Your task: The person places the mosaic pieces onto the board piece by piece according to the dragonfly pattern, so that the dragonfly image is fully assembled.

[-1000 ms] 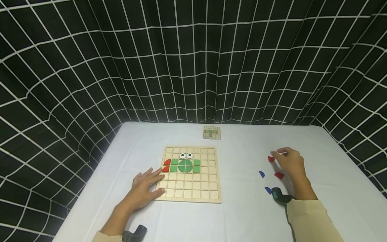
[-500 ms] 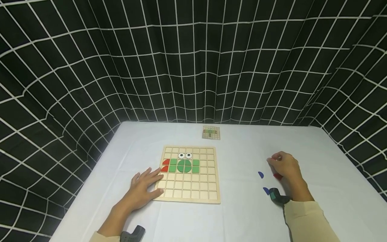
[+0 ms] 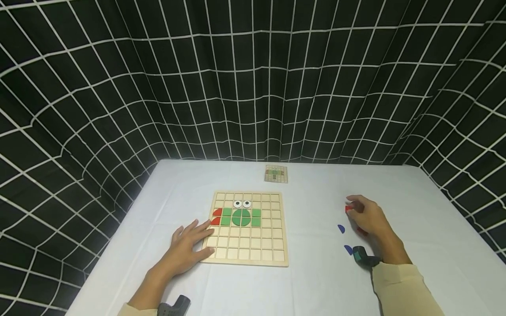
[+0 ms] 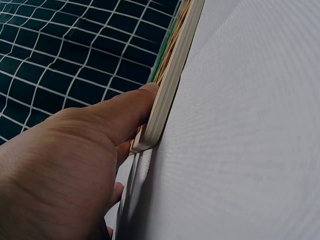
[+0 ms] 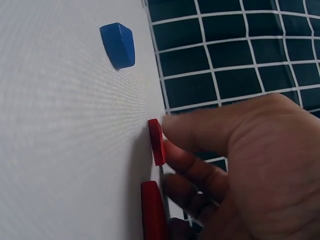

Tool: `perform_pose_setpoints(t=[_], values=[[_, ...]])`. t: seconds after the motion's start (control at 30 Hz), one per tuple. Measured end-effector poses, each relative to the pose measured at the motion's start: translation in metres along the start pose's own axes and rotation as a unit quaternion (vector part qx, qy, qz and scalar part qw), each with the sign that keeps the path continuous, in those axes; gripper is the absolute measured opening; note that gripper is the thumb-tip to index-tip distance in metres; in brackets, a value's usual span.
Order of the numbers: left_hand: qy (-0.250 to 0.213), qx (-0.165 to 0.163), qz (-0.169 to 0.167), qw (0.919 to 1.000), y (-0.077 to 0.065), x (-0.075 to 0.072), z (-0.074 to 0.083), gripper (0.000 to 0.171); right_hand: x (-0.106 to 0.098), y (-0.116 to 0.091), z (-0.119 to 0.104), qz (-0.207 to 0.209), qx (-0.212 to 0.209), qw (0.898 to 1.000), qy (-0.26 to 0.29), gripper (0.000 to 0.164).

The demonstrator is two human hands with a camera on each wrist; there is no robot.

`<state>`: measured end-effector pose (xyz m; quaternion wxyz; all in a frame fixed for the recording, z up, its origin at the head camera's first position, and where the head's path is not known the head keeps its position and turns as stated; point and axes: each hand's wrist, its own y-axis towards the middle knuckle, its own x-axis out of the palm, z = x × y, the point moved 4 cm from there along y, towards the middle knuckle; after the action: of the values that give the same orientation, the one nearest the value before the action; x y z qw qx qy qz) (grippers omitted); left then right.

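Observation:
My left hand (image 3: 186, 249) lies flat with spread fingers, its thumb and fingertips on the left side of the wooden grid board (image 3: 269, 252). In the left wrist view, the thumb touches the board's edge (image 4: 172, 82). On the board are red quarter-circles (image 3: 217, 212), green squares (image 3: 226, 212), a green circle of quarters (image 3: 241, 217) and two eye discs (image 3: 237, 204). Off to the right, my right hand (image 3: 369, 217) pinches a red quarter-circle piece (image 5: 156, 141) between thumb and fingers, close over the cloth. Another red piece (image 5: 152, 210) lies partly hidden under that hand.
Two blue half-round pieces (image 3: 341, 228) lie left of my right hand. A small pattern card (image 3: 276, 174) sits behind the board. White cloth (image 3: 316, 281) covers the table, and a black curtain with white grid lines (image 3: 253, 87) surrounds its back and sides.
My right fingers have closed around the upper red piece and shifted it slightly left. The hand now hides most of the lower red piece. The left hand stays on the board.

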<state>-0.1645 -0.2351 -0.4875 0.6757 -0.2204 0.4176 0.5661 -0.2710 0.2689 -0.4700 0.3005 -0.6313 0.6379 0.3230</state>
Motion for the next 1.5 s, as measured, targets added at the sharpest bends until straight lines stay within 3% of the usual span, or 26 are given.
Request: perform_pose_setpoints(t=[0.23, 0.43, 0.73, 0.93, 1.1, 1.27, 1.4, 1.5], values=[[0.003, -0.002, -0.005, 1.0, 0.0, 0.0, 0.001, 0.055, 0.005, 0.002, 0.003, -0.036, 0.009, 0.999, -0.031, 0.038], [0.0, 0.001, 0.0, 1.0, 0.0, 0.0, 0.002, 0.055, 0.006, 0.003, 0.004, -0.032, 0.008, 0.998, -0.049, 0.032], [-0.002, -0.015, -0.013, 0.9998, 0.0, -0.002, -0.001, 0.056, 0.001, 0.002, -0.002, 0.02, -0.019, 0.999, -0.043, 0.033], [-0.001, -0.013, -0.014, 0.9998, 0.001, 0.0, -0.003, 0.057, -0.013, -0.007, -0.024, 0.077, -0.05, 0.996, -0.007, 0.033], [0.004, -0.013, -0.016, 0.9998, 0.0, 0.001, -0.002, 0.057, -0.019, -0.019, -0.057, 0.128, -0.133, 0.983, 0.011, 0.024], [0.002, -0.008, -0.009, 0.9999, 0.001, -0.001, 0.0, 0.056, -0.022, -0.026, -0.095, 0.169, -0.217, 0.96, 0.044, 0.02], [0.001, -0.012, -0.013, 0.9998, 0.001, 0.0, 0.0, 0.056, -0.019, -0.03, -0.119, 0.179, -0.268, 0.945, 0.059, 0.022], [0.0, -0.015, -0.014, 0.9998, 0.0, 0.0, -0.001, 0.057, -0.013, -0.032, -0.134, 0.175, -0.284, 0.94, 0.067, 0.023]])
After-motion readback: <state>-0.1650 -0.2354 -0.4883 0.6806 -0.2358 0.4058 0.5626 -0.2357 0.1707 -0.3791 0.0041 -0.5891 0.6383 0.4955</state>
